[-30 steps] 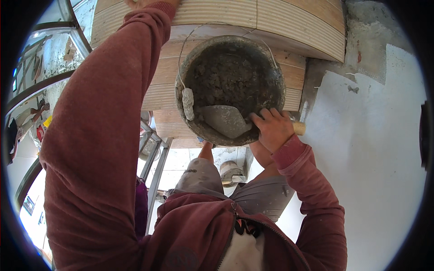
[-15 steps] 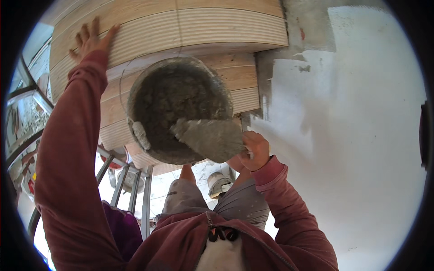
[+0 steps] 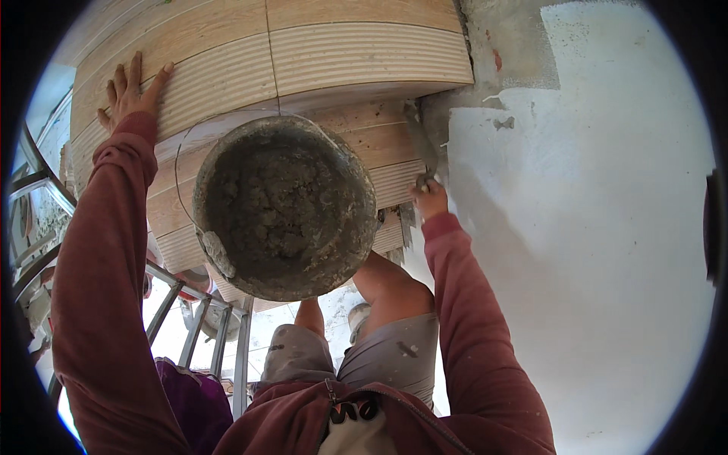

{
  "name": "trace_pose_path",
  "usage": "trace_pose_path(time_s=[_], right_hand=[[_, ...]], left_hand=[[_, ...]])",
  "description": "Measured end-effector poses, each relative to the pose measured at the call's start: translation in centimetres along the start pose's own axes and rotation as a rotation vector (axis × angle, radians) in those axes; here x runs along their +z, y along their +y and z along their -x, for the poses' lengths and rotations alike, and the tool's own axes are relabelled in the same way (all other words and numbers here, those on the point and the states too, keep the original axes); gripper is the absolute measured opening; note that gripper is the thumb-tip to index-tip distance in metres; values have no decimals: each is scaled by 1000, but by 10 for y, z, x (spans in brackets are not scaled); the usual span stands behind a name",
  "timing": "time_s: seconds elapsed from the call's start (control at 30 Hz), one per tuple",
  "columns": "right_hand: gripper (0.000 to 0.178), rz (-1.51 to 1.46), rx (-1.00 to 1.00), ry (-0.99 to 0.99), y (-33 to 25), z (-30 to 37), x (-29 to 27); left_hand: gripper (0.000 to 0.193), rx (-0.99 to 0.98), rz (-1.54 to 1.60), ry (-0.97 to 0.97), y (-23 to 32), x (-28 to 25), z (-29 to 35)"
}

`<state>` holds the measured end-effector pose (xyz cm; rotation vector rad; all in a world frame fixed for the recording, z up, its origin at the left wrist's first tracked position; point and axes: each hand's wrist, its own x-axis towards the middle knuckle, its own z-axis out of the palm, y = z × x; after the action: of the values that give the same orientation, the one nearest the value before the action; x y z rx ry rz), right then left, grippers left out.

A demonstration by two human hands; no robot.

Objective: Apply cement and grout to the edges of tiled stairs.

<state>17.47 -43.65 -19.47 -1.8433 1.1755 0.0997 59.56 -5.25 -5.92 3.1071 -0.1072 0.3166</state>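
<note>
A: What's different from half a second ago?
B: The trowel (image 3: 422,144) was over the bucket's near right rim, its blade face up. Now it's beyond the bucket, on the right, where the lower step (image 3: 379,144) meets the painted wall (image 3: 576,227), and it's seen nearly edge-on. The left hand (image 3: 130,100) is on the upper tread (image 3: 364,49) in both.
A: And the grips?
B: The right hand (image 3: 431,199) is curled around the trowel's handle end. The left has its fingers spread wide on the tile, holding nothing.
A: What's hard to make out?
B: The handle, mostly inside the fist. I can't tell whether the blade touches the wall or carries mortar. A purple item (image 3: 193,398) at the near left is partly covered by the sleeve, and the right leg hides much of a container (image 3: 358,315) on the floor.
A: The bucket (image 3: 265,286)?
B: Lumpy grey mortar (image 3: 284,201) inside, crust on its walls; the wire handle (image 3: 177,163) leans out left.
</note>
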Motion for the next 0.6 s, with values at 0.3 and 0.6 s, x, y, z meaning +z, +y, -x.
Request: trace_pose_path(time_s=[0.3,0.6], right_hand=[[22,-287,274,-75,-110,24,15],[23,-322,313,46,-92,-26,7]], left_hand=[[73,6,-23,-1,-5,-4,0],[77,20,16,9,2,0,3]])
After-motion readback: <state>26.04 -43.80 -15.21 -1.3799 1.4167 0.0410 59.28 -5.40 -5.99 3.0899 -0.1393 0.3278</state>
